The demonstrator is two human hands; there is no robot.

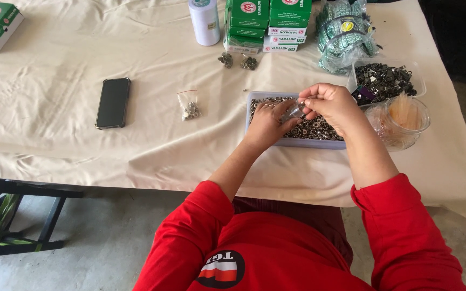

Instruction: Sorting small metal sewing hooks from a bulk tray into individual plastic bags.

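A shallow pale tray (292, 142) full of small metal rings and snap parts lies on the cloth-covered table (55, 70). My left hand (268, 125) rests in the tray with its fingers on the metal parts. My right hand (333, 105) hovers above the tray's right half, pinching a small clear plastic bag (296, 111) between thumb and fingers. The bag's mouth points toward my left hand's fingertips.
A black phone (112, 102) and a small filled bag (190, 106) lie to the left. Stacked green boxes (265, 24), a white spool (204, 21), bagged green strips (343, 35), a clear box of dark metal parts (386, 81) and a round clear tub (403, 119) stand behind and right. A dark bench (12, 215) stands on the floor.
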